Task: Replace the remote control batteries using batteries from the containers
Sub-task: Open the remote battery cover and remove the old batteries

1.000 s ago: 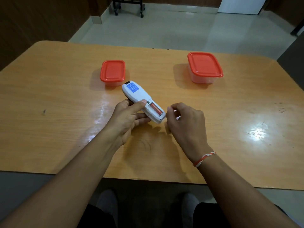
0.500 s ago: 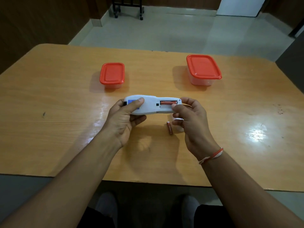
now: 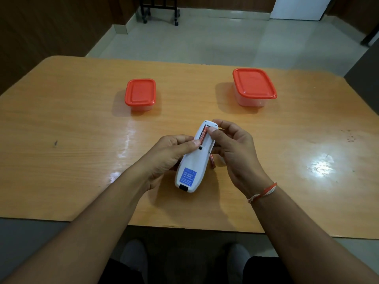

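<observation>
A white remote control (image 3: 192, 165) with a blue label lies back-up above the wooden table (image 3: 61, 152), its open battery bay pointing away from me. My left hand (image 3: 168, 156) grips its left side. My right hand (image 3: 231, 148) pinches the orange battery (image 3: 203, 133) that sits in the bay, thumb on its far end. A second orange battery (image 3: 212, 162) lies on the table under my right hand. Two clear containers with red lids stand behind: a small one (image 3: 140, 94) at the left, a larger one (image 3: 253, 86) at the right, both closed.
The table's near edge runs just above my knees and shoes. A dark wheeled stand (image 3: 160, 9) is on the tiled floor beyond the table's far edge. A dark wall panel stands at the far right.
The remote was turned from lying sideways to pointing its battery end away from me. My right hand stayed at the bay on the battery. The loose battery remains on the table.
</observation>
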